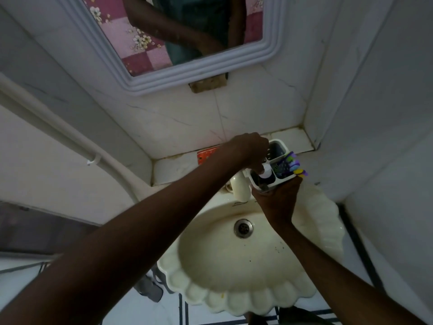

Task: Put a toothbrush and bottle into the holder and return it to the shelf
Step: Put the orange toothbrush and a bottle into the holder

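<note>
My right hand [277, 200] grips the holder [273, 171] from below over the sink [246, 266], steadying it so my left hand [248, 148], fingers pinching the bottle [266, 174], can lower it in beside the toothbrushes [291, 164].

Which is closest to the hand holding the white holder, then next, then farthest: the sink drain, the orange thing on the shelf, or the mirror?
From the right hand:
1. Sink drain, just below and left of it, in the basin.
2. Orange thing, up to the left on the shelf.
3. Mirror, farthest, high on the wall.
</note>
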Available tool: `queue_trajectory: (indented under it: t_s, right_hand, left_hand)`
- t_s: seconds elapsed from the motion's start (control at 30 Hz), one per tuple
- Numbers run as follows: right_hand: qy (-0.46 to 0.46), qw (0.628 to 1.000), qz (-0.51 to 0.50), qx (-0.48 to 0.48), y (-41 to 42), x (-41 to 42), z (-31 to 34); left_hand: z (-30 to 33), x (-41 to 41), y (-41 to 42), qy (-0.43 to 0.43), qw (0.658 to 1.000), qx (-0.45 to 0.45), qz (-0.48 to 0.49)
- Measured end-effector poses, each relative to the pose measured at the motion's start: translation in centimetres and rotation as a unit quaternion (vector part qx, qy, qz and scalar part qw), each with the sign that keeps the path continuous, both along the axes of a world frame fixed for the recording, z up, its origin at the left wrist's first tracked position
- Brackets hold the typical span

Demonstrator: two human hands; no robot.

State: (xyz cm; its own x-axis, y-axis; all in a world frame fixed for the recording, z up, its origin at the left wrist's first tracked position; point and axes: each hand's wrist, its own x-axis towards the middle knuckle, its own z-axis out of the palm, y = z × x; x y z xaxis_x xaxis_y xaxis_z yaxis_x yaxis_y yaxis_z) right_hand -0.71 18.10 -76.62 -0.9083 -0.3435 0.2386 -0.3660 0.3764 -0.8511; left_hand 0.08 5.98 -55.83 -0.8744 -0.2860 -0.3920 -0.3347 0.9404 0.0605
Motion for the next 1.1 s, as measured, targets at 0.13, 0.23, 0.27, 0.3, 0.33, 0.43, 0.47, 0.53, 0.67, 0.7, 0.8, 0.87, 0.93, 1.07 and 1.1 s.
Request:
queue_trajectory:
  t_s: [0.13,0.23,0.27,0.3,0.33,0.43,0.47,0.53,0.67,0.7,0.8,0.87,0.93,1.07,1.1]
  right_hand:
    - [0.007,1.0,-0.001,0.001,0.0,0.0,0.2]
    - [0.031,0.999,-0.002,0.026,-0.1,0.1,0.3]
    - [0.032,0.999,-0.001,0.027,-0.1,0.1,0.3]
    - [0.025,0.999,0.0,0.023,-0.1,0.1,0.4]
    - [0.013,1.0,0.001,0.014,-0.1,0.1,0.4]
    - [-0.034,0.999,0.001,-0.017,-0.1,-0.1,0.2]
    - [-0.045,0.999,0.003,-0.021,-0.1,-0.2,0.0]
    - [-0.062,0.997,0.003,-0.035,-0.1,-0.3,-0.2]
    - [-0.059,0.998,-0.007,-0.022,-0.1,-0.2,0.1]
    - [-0.062,0.998,-0.007,-0.018,-0.2,-0.1,0.3]
    - [-0.069,0.997,-0.016,-0.025,-0.3,0.1,0.7]
    - [-0.081,0.996,-0.015,-0.033,-0.3,0.3,0.9]
    - [-0.086,0.996,-0.016,-0.032,-0.4,0.2,1.0]
    - [-0.095,0.995,-0.019,-0.021,-0.3,0.3,1.1]
    - [-0.096,0.995,-0.017,-0.022,-0.2,0.4,1.2]
  left_hand:
    - [-0.8,0.0,0.1,0.015,0.999,-0.033,-0.008]
    - [-1.3,-0.2,-0.1,0.012,0.998,-0.059,-0.013]
    - [-1.2,-0.3,-0.4,0.016,0.998,-0.064,-0.01]
    - [-1.1,-0.2,-0.8,0.019,0.998,-0.064,-0.005]
    - [-0.9,-0.2,-1.4,0.027,0.998,-0.053,0.007]
    - [-0.3,0.5,-4.9,0.074,0.995,-0.022,0.068]
    - [-0.3,0.8,-6.4,0.091,0.992,-0.017,0.084]
    - [-0.9,1.8,-9.4,0.118,0.986,-0.008,0.12]
    - [-5.9,4.3,-14.0,0.101,0.973,0.027,0.208]
    - [-7.4,4.8,-14.5,0.084,0.971,0.04,0.221]
    - [-11.7,5.3,-14.3,0.049,0.972,0.043,0.225]
    - [-13.6,5.3,-13.4,0.057,0.971,0.024,0.229]
    - [-14.8,5.1,-12.8,0.073,0.969,-0.025,0.235]
    - [-15.7,4.9,-12.1,0.072,0.965,-0.09,0.236]
    - [-15.8,4.9,-11.9,0.076,0.963,-0.097,0.241]
